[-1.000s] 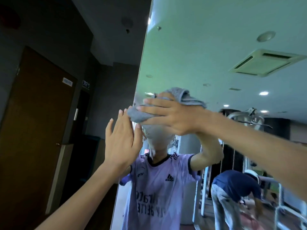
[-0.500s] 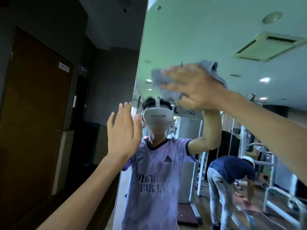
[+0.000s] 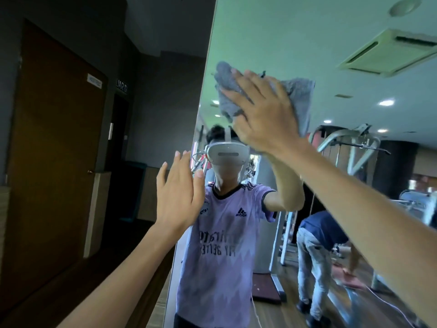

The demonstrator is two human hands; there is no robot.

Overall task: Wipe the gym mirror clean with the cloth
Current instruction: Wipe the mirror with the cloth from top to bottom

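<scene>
A large wall mirror fills the right of the head view, its left edge running down the middle. My right hand presses a crumpled grey cloth flat against the glass, high up near the left edge, fingers spread over it. My left hand is lower, open and flat, with its fingers upright at the mirror's left edge. The reflection shows a person in a purple shirt with a headset.
A brown wooden door and dark wall stand to the left of the mirror. Reflected in the glass are gym machines, a ceiling vent and a second person bending over at the lower right.
My right hand has carried the cloth up the glass from face height to above the reflected head. My left hand has stayed in place at the mirror's edge.
</scene>
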